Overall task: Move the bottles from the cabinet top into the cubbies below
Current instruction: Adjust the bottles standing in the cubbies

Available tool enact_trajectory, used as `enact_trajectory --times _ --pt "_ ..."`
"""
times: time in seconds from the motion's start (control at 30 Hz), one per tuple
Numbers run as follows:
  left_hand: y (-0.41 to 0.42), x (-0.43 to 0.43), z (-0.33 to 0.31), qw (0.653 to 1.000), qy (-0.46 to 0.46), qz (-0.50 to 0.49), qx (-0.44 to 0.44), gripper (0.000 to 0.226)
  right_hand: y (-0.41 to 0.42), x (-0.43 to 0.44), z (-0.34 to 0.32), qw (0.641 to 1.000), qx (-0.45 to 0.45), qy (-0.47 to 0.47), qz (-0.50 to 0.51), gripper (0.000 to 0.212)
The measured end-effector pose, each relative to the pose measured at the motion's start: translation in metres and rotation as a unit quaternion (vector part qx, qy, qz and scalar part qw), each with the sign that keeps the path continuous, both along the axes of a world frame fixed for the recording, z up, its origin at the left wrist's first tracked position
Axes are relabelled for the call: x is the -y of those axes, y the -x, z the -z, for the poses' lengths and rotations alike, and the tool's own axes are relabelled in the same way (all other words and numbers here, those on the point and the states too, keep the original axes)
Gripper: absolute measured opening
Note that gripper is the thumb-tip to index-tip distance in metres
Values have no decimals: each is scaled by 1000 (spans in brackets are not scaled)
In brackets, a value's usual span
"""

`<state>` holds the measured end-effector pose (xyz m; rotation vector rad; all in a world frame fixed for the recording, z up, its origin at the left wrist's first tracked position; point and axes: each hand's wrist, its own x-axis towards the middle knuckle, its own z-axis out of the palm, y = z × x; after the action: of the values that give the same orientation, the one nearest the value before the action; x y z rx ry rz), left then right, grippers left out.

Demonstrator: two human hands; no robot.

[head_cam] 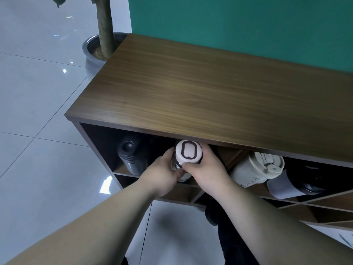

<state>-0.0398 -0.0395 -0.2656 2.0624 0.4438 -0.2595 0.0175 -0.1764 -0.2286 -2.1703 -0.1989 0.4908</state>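
To the left of the cabinet (pixel 200 88), behind its back corner, a grey plant pot (pixel 91 54) with a thick trunk stood on the glossy white floor tiles (pixel 38 92). The wooden top of the cabinet was bare, and a green wall (pixel 238 22) rose just behind it.

Under the top, in the leftmost cubby of the cabinet, a black bottle (pixel 131 155) stood upright with its dark round cap turned to the camera.

Just to the right of it, at the front edge of the cabinet's next cubby, both hands held the white-capped bottle (pixel 188 153). Its cap was white with a brown oval ring on it, and a shiny metal body showed below the cap. The left hand (pixel 166 173) was curled around the left side of the bottle, its fingers partly closed on the body. The right hand (pixel 208 169) gripped the right side, with the thumb pressed under the cap. The bottle was at the mouth of the cubby, just below the cabinet's top edge; I could not tell whether it already rested on the shelf.

Farther right in the cabinet, a cream bottle (pixel 256 169) leaned to the left in a cubby, and beside it a black and white bottle (pixel 294 184) lay tilted.
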Motion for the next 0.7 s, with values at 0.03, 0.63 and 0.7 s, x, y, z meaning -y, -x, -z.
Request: enact_trajectory --times 0.03,0.63,0.7 --pt "0 -1 0 1000 -6 -3 -8 77 0 1 0 1000 -4 3 -2 41" --pt "81 -103 -32 985 42 -113 -123 64 57 -69 6 985 33 7 -167 97" --pt "77 -108 -28 988 41 -112 -98 102 52 -79 11 991 10 -19 -133 100"
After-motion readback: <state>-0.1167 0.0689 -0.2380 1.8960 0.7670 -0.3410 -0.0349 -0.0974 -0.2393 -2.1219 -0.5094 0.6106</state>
